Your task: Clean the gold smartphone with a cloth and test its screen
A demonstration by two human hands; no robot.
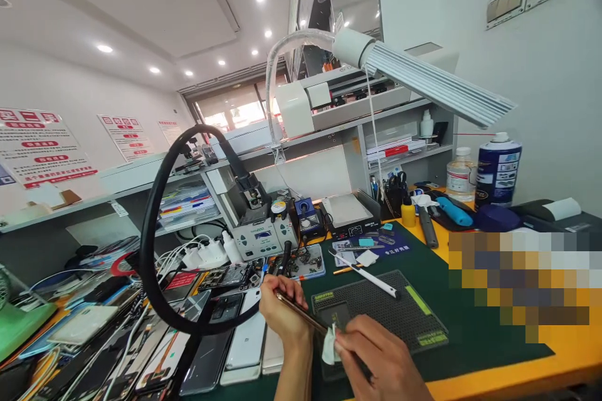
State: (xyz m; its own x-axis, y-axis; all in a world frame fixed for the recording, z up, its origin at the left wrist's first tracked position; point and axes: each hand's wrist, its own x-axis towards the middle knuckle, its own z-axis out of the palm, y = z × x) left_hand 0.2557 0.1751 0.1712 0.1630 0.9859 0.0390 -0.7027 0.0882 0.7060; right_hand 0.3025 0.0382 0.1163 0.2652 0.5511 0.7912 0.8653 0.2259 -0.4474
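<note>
My left hand (286, 313) is wrapped round a smartphone (301, 310), which is tilted so that mostly its thin edge shows. At the phone's lower right end, my right hand (376, 351) pinches a small white wipe (330, 348) against the edge. The phone's faces are mostly hidden by the left hand and the angle. Below both hands lies a dark perforated work mat (385, 307) on a green mat (484, 338). A white pen-shaped tool (371, 279) rests across the work mat's far side.
Several phones, among them a white phone (245, 341), cover the left side. A thick black hose (153, 250) loops beside my left hand from the grey soldering station (263, 238). A lamp (437, 81) hangs overhead. A spray can (498, 169) stands at the back right.
</note>
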